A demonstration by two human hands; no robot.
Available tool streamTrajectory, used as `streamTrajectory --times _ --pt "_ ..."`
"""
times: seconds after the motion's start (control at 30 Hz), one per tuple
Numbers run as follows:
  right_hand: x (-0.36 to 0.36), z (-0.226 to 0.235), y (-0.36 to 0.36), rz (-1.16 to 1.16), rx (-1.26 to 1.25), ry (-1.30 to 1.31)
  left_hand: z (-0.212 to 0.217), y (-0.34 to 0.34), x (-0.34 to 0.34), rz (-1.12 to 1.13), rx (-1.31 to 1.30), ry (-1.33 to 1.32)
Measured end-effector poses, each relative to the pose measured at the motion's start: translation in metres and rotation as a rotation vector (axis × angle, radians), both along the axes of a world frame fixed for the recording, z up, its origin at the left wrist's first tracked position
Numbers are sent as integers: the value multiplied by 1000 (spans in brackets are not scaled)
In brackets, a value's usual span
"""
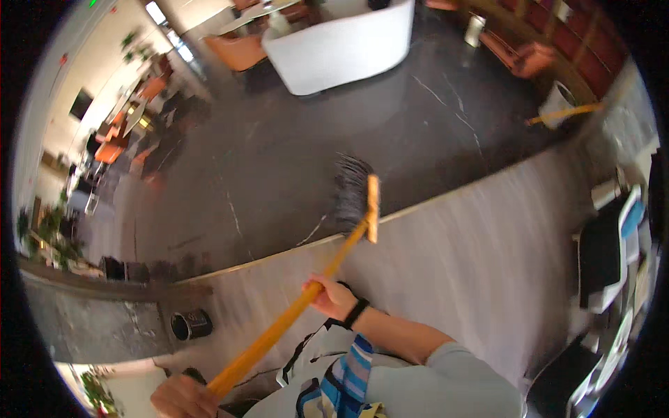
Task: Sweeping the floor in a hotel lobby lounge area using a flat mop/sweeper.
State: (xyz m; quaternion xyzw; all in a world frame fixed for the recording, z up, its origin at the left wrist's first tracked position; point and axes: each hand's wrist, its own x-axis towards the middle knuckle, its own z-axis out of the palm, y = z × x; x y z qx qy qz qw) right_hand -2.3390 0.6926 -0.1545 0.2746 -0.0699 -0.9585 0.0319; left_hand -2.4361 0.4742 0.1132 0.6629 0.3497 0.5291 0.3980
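So, head view, looking down: the person has a broom (352, 209) with a long orange wooden handle running diagonally from the bottom left up to the middle of the frame. The right hand (332, 297) is wrapped around the handle about midway up, fingers curled shut on it, with a black band (356, 312) on that wrist and a light grey sleeve further back. The left hand (182, 397) is down at the lower edge, closed around the bottom end of the same handle; only the top of that hand shows.

The broom's head is a pale wooden block with dark bristles fanning out to the left, a bit blurred. It sits right over the line where the dark marbled floor (293, 139) meets a lighter grey strip of floor (474, 244).

Other stuff around: a small black bin (190, 324) at lower left, near the handle but not touching it. A white curved sofa (341, 49) at the top, well apart from the broom. A second orange stick (566, 113) lies far off at the upper right, beside a white round container. Dark chairs (603, 261) crowd the right edge.
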Motion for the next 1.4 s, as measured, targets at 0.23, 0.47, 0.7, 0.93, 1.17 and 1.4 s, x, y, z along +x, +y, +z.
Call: streamTrajectory --times 0.23,0.47,0.7,0.93,1.17,1.4 --pt "0 -149 53 179 209 -634 -95 95 24 889 -296 -528" --pt "-32 -180 77 540 379 -700 -96 94 15 1034 -240 -651" --pt "-105 -131 62 692 -4 -549 -53 78 32 1326 -147 -476" --pt "-142 -68 -62 1393 -68 -408 -13 18 107 1913 348 -448" --pt "-103 -5 -228 1837 127 -304 3 -37 207 2549 645 28" --pt "-24 -23 -368 2234 353 -136 -5 -65 229 3096 464 -70"
